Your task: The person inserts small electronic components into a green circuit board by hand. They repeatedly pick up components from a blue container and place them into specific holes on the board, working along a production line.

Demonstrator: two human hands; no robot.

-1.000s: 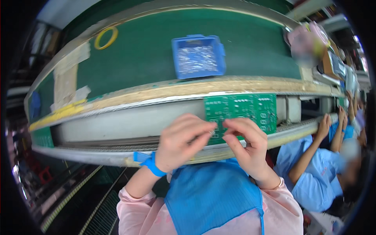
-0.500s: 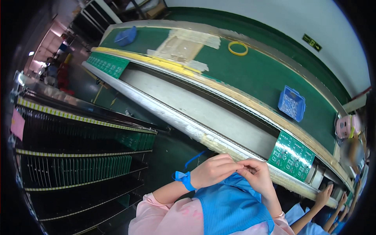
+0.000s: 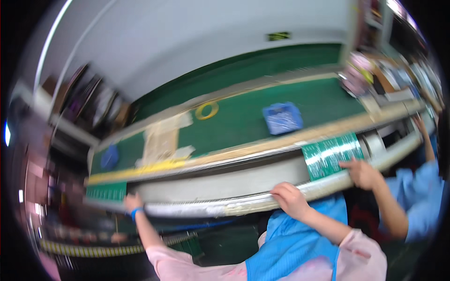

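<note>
Parted since the earlier frame, my left hand [image 3: 133, 201] reaches far left beside the leftmost green circuit board [image 3: 107, 191]; my right hand [image 3: 290, 200], fingers bent, meets the near rail [image 3: 248, 203]. I cannot tell either grip. Wall sign [image 3: 279, 36]: blurred, illegible.

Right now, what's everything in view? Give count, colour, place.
Flat rectangular circuit boards: two, green, left and right along the pale channel.
Long worktop: one, green, beyond the channel.
Small plastic bins: two, blue, worktop left and right of centre.
Round ring: one, yellow, worktop's far side.
Flat taped patch: one, tan, worktop left.
Rounded object: one, pink, blurred, worktop's right end.
Rectangular wall sign: one, dark, far back.
Other people's bare hands: two, blue sleeves, right side.
Left grip: one, blue wristband, beside the left board.
Right grip: one, pink sleeve, channel's near edge.
</note>
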